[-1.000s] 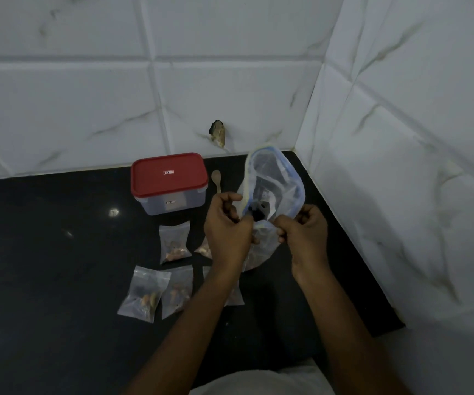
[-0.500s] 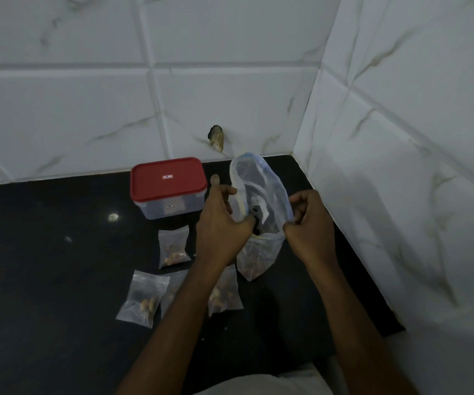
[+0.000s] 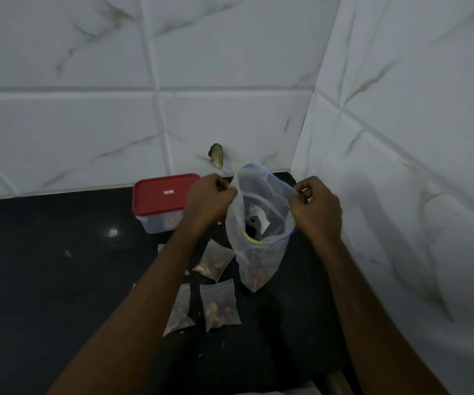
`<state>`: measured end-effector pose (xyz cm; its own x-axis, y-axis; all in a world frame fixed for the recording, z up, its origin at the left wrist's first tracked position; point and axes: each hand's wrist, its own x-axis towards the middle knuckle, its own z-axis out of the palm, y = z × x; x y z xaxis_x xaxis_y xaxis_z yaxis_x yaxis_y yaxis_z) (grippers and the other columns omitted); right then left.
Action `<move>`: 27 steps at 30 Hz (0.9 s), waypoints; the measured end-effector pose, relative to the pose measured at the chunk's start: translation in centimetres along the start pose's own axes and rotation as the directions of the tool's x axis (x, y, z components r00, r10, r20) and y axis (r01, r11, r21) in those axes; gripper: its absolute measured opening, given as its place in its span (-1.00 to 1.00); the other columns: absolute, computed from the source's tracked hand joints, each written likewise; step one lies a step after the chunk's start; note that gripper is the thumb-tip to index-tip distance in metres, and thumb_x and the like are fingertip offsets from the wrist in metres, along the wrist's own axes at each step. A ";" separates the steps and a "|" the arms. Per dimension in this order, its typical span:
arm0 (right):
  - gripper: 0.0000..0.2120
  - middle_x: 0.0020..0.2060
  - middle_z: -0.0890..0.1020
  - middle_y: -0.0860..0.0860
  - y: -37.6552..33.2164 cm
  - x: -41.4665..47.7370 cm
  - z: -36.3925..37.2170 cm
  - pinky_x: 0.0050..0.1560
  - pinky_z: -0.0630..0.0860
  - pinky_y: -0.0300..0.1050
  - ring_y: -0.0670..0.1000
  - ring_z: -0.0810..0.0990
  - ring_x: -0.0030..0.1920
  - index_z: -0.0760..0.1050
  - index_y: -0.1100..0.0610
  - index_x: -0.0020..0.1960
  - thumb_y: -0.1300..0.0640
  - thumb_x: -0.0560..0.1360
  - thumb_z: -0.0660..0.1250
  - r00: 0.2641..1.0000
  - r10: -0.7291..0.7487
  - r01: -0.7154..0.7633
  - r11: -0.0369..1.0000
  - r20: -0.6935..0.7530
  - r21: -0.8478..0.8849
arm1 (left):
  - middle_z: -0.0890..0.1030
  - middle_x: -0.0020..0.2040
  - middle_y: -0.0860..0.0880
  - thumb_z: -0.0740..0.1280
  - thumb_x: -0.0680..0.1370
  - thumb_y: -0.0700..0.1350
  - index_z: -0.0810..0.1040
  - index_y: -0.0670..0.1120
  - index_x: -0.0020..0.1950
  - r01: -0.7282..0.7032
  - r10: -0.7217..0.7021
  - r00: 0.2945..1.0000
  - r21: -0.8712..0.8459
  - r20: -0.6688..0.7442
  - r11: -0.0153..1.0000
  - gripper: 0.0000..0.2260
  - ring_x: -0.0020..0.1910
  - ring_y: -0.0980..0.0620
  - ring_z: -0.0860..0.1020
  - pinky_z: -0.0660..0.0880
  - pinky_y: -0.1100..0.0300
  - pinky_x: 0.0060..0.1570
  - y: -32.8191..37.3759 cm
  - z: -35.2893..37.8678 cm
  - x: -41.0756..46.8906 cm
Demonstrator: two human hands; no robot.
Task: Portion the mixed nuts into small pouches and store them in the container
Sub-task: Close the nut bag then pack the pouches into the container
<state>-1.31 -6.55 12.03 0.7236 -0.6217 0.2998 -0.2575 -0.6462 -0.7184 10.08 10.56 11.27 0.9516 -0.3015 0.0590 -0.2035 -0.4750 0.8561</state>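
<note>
A large clear zip bag [image 3: 258,260] with nuts at its bottom stands on the black counter, its mouth held wide. My left hand [image 3: 208,199] pinches the left side of the rim and my right hand [image 3: 317,206] pinches the right side. Three small filled pouches lie in front: one [image 3: 214,259] beside the bag, one [image 3: 221,306] below it, and one [image 3: 180,312] partly under my left forearm. The container [image 3: 161,201] with a red lid sits shut to the left, touching nothing.
The black counter [image 3: 44,266] ends at white marble-tiled walls behind and to the right, forming a corner. A chipped hole [image 3: 216,155] marks the back wall. My left forearm hides part of the pouches.
Both hands rose and spread apart, pulling the bag's mouth wider. My left forearm now covers the left pouches, and the small spoon behind the bag is hidden.
</note>
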 end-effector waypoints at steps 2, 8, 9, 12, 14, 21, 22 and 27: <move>-0.91 -0.30 0.51 -0.11 0.2 0.6 -0.5 -0.25 0.43 -0.14 -0.05 0.50 -0.26 0.48 0.04 -0.03 0.12 0.48 0.37 0.998 0.009 -0.006 0.999 0.056 -0.046 | 0.59 -0.24 0.03 0.37 0.48 0.00 0.52 -0.02 -0.12 -0.065 0.073 0.996 0.166 -0.041 0.984 -0.89 -0.26 0.02 0.59 0.55 0.09 -0.25 -0.1 -0.5 0.6; -0.72 -0.08 0.61 -0.05 -0.7 3.2 0.0 0.00 0.53 -0.04 0.00 0.58 -0.06 0.48 0.02 0.14 -0.05 0.49 0.40 0.948 0.061 -0.002 0.983 0.312 -0.186 | 0.60 0.06 -0.07 0.38 0.50 -0.07 0.39 -0.08 0.26 0.041 -0.055 0.983 0.087 0.173 0.995 -0.63 -0.07 -0.08 0.62 0.64 -0.09 -0.07 0.5 0.2 1.9; -0.76 -0.06 0.63 -0.03 -1.0 3.4 0.2 -0.02 0.53 -0.05 0.02 0.59 -0.06 0.51 0.02 0.12 -0.02 0.49 0.39 0.949 0.043 0.025 0.977 0.313 -0.210 | 0.61 0.06 -0.07 0.36 0.50 -0.11 0.43 -0.08 0.25 0.015 -0.031 0.984 0.096 0.173 0.995 -0.66 -0.09 -0.08 0.64 0.64 -0.09 -0.10 0.6 0.2 1.9; -0.91 -0.16 0.61 -0.06 -1.6 3.8 -0.2 -0.19 0.43 -0.15 0.00 0.56 -0.16 0.55 -0.01 0.00 0.06 0.49 0.35 0.986 0.018 0.009 0.986 0.165 -0.166 | 0.62 -0.08 -0.03 0.36 0.47 -0.14 0.51 -0.04 0.16 -0.028 0.025 0.997 0.039 0.076 0.999 -0.74 -0.21 -0.04 0.65 0.65 -0.05 -0.15 1.1 -0.2 2.1; -0.94 -0.19 0.57 -0.08 -1.6 4.1 -0.3 -0.21 0.41 -0.14 0.00 0.55 -0.17 0.52 -0.02 -0.04 0.04 0.49 0.34 0.987 0.052 -0.032 0.990 0.153 -0.134 | 0.61 -0.14 -0.04 0.39 0.48 -0.12 0.51 -0.05 0.16 -0.009 0.009 0.999 0.002 0.051 1.000 -0.73 -0.25 -0.06 0.63 0.64 0.00 -0.19 1.4 -0.7 2.4; -0.61 -0.14 0.66 0.03 -2.3 5.5 1.0 -0.09 0.62 0.03 0.08 0.65 -0.11 0.56 0.08 -0.06 -0.25 0.49 0.32 0.929 0.175 -0.219 0.970 0.326 0.104 | 0.52 -0.28 -0.10 0.37 0.55 0.15 0.56 -0.21 -0.11 0.341 -0.257 0.922 -0.291 0.291 0.894 -0.60 -0.41 -0.01 0.52 0.62 0.13 -0.32 2.0 -1.0 3.0; -0.59 -0.13 0.66 0.07 -2.6 5.8 1.2 -0.07 0.60 0.02 0.11 0.65 -0.09 0.57 0.13 -0.07 -0.24 0.52 0.29 0.914 0.181 -0.231 0.967 0.362 0.102 | 0.51 -0.30 -0.09 0.39 0.55 0.13 0.55 -0.20 -0.14 0.337 -0.258 0.923 -0.277 0.286 0.900 -0.63 -0.41 0.00 0.50 0.59 0.15 -0.36 1.9 -0.9 3.1; -0.58 -0.21 0.65 0.17 -3.3 7.0 1.4 -0.19 0.46 -0.08 0.10 0.57 -0.24 0.64 0.23 -0.02 -0.15 0.56 0.32 0.798 0.199 -0.324 0.938 0.568 0.126 | 0.57 -0.29 -0.08 0.44 0.53 -0.08 0.58 -0.18 -0.08 0.314 -0.208 0.918 -0.298 0.339 0.901 -0.83 -0.36 0.01 0.56 0.55 0.19 -0.38 2.4 -1.2 3.5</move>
<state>5.50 -8.07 15.62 0.8902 -0.3736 -0.2606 -0.3952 -0.3488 -0.8498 13.22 9.35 14.13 0.8377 -0.4578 -0.2978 0.1844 -0.2762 0.9432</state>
